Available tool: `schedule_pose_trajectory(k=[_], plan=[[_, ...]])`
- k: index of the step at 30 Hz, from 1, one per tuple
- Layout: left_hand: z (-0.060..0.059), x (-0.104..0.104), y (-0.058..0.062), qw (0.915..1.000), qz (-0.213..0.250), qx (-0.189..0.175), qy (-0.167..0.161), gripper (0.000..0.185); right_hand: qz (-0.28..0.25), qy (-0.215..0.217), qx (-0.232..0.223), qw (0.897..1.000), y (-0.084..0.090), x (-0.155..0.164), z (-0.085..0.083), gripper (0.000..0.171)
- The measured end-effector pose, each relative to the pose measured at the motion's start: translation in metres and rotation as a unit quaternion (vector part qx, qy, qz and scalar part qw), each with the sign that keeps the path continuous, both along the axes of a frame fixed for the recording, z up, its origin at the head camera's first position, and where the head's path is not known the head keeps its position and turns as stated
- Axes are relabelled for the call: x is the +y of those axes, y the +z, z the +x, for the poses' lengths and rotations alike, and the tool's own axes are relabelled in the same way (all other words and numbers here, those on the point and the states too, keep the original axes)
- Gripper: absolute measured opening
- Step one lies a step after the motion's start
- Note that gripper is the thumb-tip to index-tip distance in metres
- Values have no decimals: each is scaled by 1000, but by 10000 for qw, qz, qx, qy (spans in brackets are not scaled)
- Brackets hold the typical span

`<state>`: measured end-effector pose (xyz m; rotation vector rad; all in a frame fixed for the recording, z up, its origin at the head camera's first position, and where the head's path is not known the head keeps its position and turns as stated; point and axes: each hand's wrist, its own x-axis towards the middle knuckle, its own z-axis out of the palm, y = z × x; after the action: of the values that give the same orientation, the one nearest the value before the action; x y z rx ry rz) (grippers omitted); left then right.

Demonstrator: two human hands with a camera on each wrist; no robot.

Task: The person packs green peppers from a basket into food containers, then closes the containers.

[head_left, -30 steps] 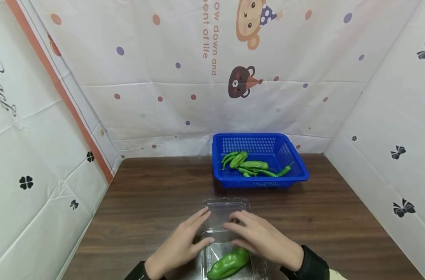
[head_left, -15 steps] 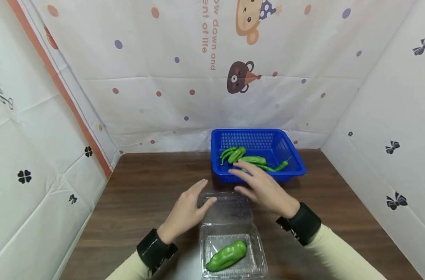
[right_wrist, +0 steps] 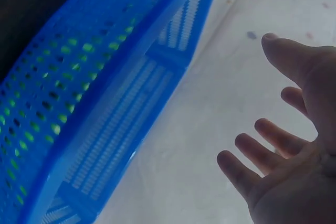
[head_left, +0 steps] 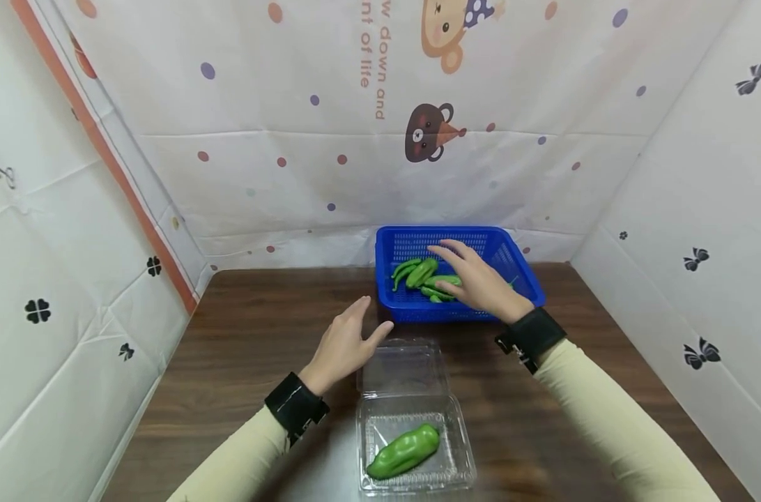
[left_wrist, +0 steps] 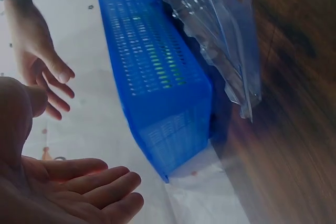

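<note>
My right hand is over the blue basket, fingers spread and holding nothing. Green peppers of several sizes lie on the basket's left and middle floor, partly hidden under that hand. To the left, my left hand hovers near the raised lid of a clear plastic clamshell box, its thumb apart from relaxed fingers and nothing in it. One large green pepper lies aslant inside the box. From the left wrist view, the left palm faces the basket's slotted side.
The box and basket stand on a dark wood-grain table. A white printed cloth hangs behind the basket, with further cloth walls on both sides. Black bands circle both wrists.
My right hand has moved from beside the clamshell box up and forward to over the basket. The left hand has shifted forward a little, off the box's edge. The pepper stays in the box.
</note>
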<state>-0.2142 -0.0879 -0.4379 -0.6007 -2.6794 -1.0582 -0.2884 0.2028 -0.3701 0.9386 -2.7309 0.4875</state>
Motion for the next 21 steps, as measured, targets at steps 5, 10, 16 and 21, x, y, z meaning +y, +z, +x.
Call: schedule_pose_trajectory(k=[5,10,16,21], plan=[[-14,2,-3,9990,-236,-344,165,80,519,-326,-727,9955,4,5,-24,65],[-27,4,-8,9975,-398,-543,216,82,1007,-331,-1288,9860,2,9,-46,56],[-40,5,-9,9963,-575,-635,41,82,1367,-438,-1788,9734,-5,10,-69,55],[-47,9,-10,9941,-681,-805,-240,84,1442,-545,-2197,9633,-11,11,-81,54]])
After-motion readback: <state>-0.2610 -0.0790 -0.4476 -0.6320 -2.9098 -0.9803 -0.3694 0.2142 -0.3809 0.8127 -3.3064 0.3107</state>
